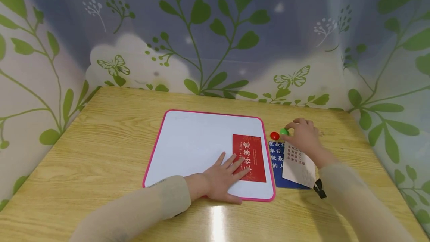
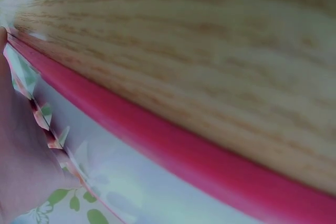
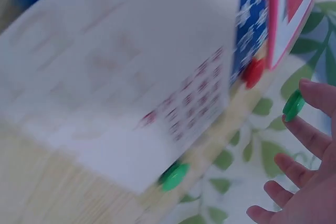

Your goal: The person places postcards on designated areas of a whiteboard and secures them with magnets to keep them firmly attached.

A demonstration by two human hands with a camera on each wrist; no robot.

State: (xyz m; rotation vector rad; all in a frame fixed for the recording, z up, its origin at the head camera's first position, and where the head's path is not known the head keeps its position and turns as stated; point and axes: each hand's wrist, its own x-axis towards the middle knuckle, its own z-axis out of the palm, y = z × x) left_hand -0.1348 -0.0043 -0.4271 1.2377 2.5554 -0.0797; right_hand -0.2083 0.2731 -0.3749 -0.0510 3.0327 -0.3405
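Note:
My left hand [image 1: 221, 178] lies spread on the pink-edged whiteboard [image 1: 195, 137], its fingertips over the lower left part of a red card [image 1: 256, 156] with white characters. In the left wrist view, part of that hand [image 2: 23, 166] shows beside the pink rim. At the right, my right hand [image 1: 304, 135] pinches a round green magnet [image 3: 294, 105] between thumb and index finger, its other fingers loosely spread. A red round magnet [image 1: 274, 136] lies just left of it. Below the hand, a pale printed card [image 1: 297, 165] overlaps a blue card [image 1: 276, 160].
Another green magnet [image 3: 175, 177] lies at the pale card's edge in the right wrist view. A small black object [image 1: 320, 188] shows by the right sleeve. The wooden table [image 1: 100, 152] meets a leaf-patterned curtain [image 1: 215, 47] at the back and sides.

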